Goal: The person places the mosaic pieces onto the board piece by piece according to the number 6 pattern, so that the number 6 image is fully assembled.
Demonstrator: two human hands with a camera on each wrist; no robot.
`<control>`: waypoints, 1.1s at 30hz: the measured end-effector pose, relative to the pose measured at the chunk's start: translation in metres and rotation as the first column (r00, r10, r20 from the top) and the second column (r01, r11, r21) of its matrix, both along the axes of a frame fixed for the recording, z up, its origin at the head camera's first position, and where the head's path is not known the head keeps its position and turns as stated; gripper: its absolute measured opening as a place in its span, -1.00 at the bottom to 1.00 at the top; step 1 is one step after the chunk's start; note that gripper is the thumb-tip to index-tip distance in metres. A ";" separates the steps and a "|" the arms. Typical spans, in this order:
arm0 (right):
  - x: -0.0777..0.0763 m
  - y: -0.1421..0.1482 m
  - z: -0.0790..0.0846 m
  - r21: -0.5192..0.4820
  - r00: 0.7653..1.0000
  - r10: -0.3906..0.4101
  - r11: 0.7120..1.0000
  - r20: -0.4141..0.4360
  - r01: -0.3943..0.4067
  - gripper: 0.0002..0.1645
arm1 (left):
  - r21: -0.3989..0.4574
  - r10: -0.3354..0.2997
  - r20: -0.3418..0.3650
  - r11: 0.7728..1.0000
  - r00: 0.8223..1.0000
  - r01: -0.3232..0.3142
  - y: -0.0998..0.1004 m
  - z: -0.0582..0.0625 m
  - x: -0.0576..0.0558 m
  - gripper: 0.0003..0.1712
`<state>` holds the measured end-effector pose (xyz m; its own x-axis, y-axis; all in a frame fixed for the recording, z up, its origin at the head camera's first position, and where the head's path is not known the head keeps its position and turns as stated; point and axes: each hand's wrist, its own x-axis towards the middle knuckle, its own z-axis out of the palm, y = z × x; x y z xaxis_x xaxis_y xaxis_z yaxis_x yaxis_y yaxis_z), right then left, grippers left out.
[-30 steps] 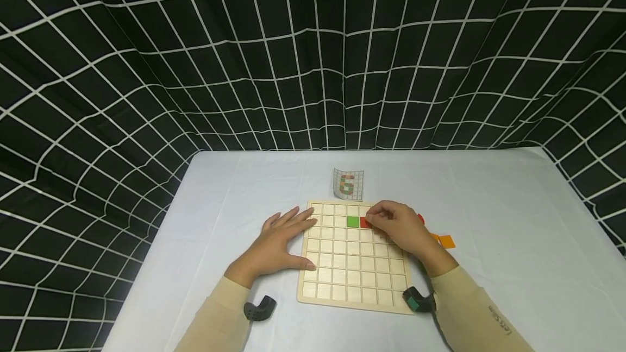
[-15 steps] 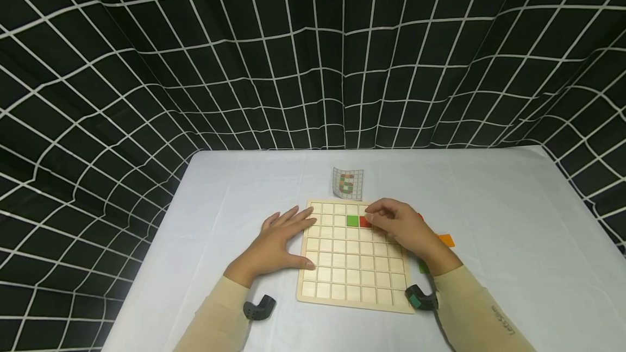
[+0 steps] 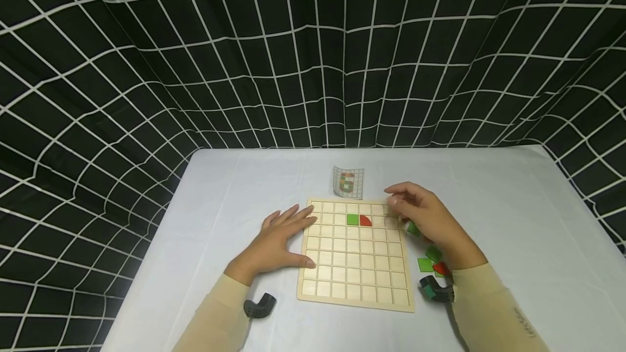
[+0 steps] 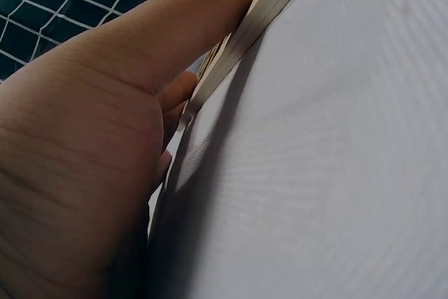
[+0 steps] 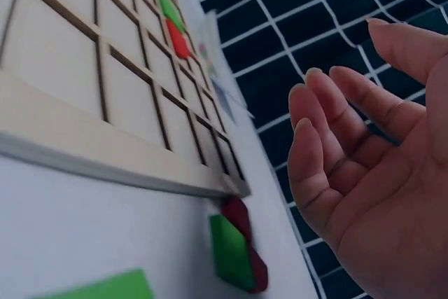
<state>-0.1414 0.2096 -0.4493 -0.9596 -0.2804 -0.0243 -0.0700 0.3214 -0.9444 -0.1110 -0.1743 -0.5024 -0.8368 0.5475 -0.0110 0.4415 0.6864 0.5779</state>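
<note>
Head view showed the red tile [image 3: 364, 221] rounded toward upper right, long axis unclear. Left hand [image 3: 281, 244] lay splayed on the board [image 3: 353, 262]; right hand [image 3: 423, 215] hung loose, empty.

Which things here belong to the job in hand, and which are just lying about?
Likely the job's:
wooden grid board
green tile and red tile on it
loose tiles to its right
patterned card beyond it

Apparently just setting:
white tablecloth
black gridded curtain

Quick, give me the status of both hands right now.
Left hand: open and spread, touching the left side of the wooden board.
Right hand: open, loosely bent, holding nothing, near the board's far right corner.
</note>
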 end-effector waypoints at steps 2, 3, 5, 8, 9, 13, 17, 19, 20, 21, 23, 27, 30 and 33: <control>0.000 0.004 0.003 -0.010 1.000 -0.008 1.000 -0.001 0.008 -0.51 | 0.003 -0.001 -0.002 1.000 1.000 0.001 0.000 0.000 0.000 0.23; 0.000 0.005 0.004 -0.008 1.000 -0.010 1.000 -0.004 0.010 -0.50 | 0.002 -0.001 -0.004 1.000 1.000 0.001 0.000 0.000 0.000 0.23; 0.000 0.008 0.007 -0.002 1.000 -0.010 1.000 -0.012 0.010 -0.49 | 0.005 -0.001 -0.006 1.000 1.000 0.001 -0.001 -0.001 -0.001 0.23; -0.001 0.012 0.009 0.019 1.000 -0.011 1.000 -0.023 0.011 -0.49 | 0.008 0.000 -0.008 1.000 1.000 0.000 -0.001 -0.001 -0.001 0.24; -0.001 0.014 0.010 0.030 1.000 -0.011 0.999 -0.027 0.012 -0.49 | 0.007 0.001 -0.008 1.000 1.000 -0.001 -0.001 -0.001 0.000 0.24; -0.002 0.021 0.011 0.058 0.999 -0.025 0.998 -0.047 0.028 -0.49 | 0.007 0.001 -0.008 1.000 1.000 -0.001 -0.001 -0.001 0.000 0.23; -0.003 0.030 0.010 0.072 0.997 -0.031 0.997 -0.071 0.036 -0.50 | 0.012 -0.001 -0.003 1.000 1.000 0.001 -0.001 0.001 0.000 0.23; -0.004 0.034 0.008 0.075 0.997 -0.029 0.997 -0.072 0.034 -0.48 | 0.015 0.000 -0.001 1.000 1.000 0.000 0.000 0.001 0.000 0.22; -0.005 0.035 0.006 0.075 0.997 -0.028 0.997 -0.073 0.033 -0.48 | 0.015 -0.001 -0.001 1.000 1.000 0.001 0.000 0.001 0.001 0.22; -0.005 0.037 0.005 0.074 0.997 -0.028 0.997 -0.072 0.033 -0.48 | 0.014 -0.001 -0.001 1.000 1.000 0.001 0.000 0.001 0.001 0.22; -0.007 0.041 0.002 0.065 0.997 -0.027 0.997 -0.066 0.031 -0.49 | 0.012 0.000 -0.002 1.000 1.000 0.000 0.000 0.001 0.001 0.22; -0.009 0.048 -0.004 0.059 0.999 -0.047 0.997 -0.028 0.048 -0.49 | 0.006 0.001 -0.005 1.000 1.000 -0.001 0.000 0.001 0.001 0.22; -0.010 0.054 -0.007 0.077 0.998 -0.068 0.995 0.010 0.067 -0.47 | 0.005 0.000 -0.005 1.000 1.000 0.000 0.000 0.001 0.001 0.22; -0.011 0.059 -0.008 0.101 0.997 -0.076 0.992 0.034 0.072 -0.46 | 0.006 -0.001 -0.006 1.000 1.000 0.001 0.000 0.002 0.000 0.22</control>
